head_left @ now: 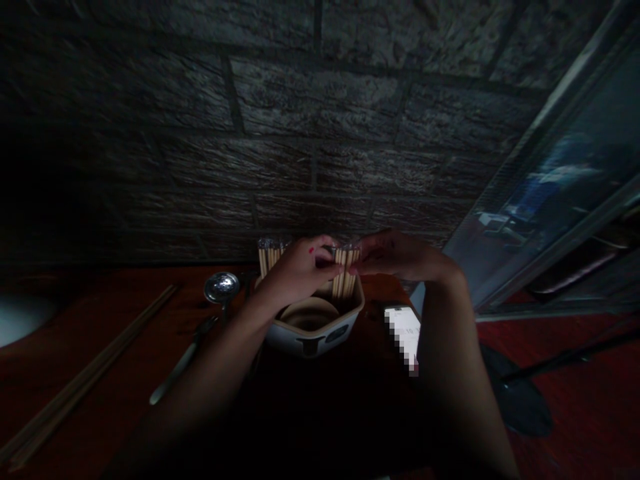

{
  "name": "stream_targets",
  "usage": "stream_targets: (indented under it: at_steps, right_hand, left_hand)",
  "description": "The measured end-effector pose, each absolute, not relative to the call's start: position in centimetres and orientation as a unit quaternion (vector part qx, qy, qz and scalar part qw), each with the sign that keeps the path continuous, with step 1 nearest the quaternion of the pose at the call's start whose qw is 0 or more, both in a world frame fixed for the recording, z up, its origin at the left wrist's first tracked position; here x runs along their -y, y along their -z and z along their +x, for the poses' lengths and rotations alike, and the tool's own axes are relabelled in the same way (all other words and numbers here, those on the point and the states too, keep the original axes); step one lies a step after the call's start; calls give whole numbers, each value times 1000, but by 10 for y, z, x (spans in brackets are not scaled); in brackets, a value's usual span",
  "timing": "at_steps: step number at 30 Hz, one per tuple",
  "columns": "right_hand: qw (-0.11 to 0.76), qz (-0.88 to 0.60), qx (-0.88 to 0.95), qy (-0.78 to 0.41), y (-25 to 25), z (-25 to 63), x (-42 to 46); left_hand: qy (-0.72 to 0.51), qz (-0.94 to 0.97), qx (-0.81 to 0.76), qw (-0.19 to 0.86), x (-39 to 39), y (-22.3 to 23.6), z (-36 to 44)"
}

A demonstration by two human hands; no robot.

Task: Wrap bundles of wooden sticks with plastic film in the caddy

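A: What are the hands on?

B: The left hand [297,270] and right hand [400,257] meet over a pale holder [320,327] at the far middle of the bench [110,413]. Both pinch the bundle of chopsticks [345,277] standing upright in the holder's right part, fingertips closed on the upper ends.

A: How would that bundle handle?

B: I'd judge it light and stiff: thin sticks, smooth enough to slide past one another, so a loose grip could let some slip or fan out. Gripping around the whole bunch just below the tops looks the safest hold. The holder looks ceramic, so likely heavier and breakable.

A: Counts?

B: Two bundles in the holder: the gripped one, and a second bundle [270,257] at its left behind the left hand. Single sticks are too dim to count. One ladle [221,288] lies left of the holder, with one fork-like utensil [185,360] nearer. A long pair of chopsticks [85,380] lies diagonally at the left; I think two, but it's dark. One phone [403,333], screen lit, lies right of the holder beside the right forearm.
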State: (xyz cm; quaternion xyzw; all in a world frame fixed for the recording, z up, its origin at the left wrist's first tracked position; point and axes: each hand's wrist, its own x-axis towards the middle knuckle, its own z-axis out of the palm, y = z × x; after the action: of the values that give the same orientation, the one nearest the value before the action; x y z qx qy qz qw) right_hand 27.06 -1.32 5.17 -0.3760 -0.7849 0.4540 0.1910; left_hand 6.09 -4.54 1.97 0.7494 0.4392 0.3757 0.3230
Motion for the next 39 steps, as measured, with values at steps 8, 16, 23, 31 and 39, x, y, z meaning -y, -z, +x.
stream_targets:
  at_steps: [8, 16, 23, 31, 39]
  right_hand:
    - [207, -375, 788, -443, -56, 266, 16]
    - [203, -370, 801, -423, -56, 265, 17]
    - [198, -378, 801, -420, -57, 266, 17]
    - [197, -382, 792, -434, -55, 268, 15]
    - [193, -377, 793, -438, -52, 270, 11]
  left_hand:
    - [-413, 745, -428, 303, 42, -12, 64]
    - [-407, 733, -423, 344, 41, -13, 65]
    - [-419, 697, -411, 411, 44, -14, 69]
    - [-417, 696, -430, 396, 46, -16, 74]
    - [-410, 716, -440, 354, 43, -13, 72]
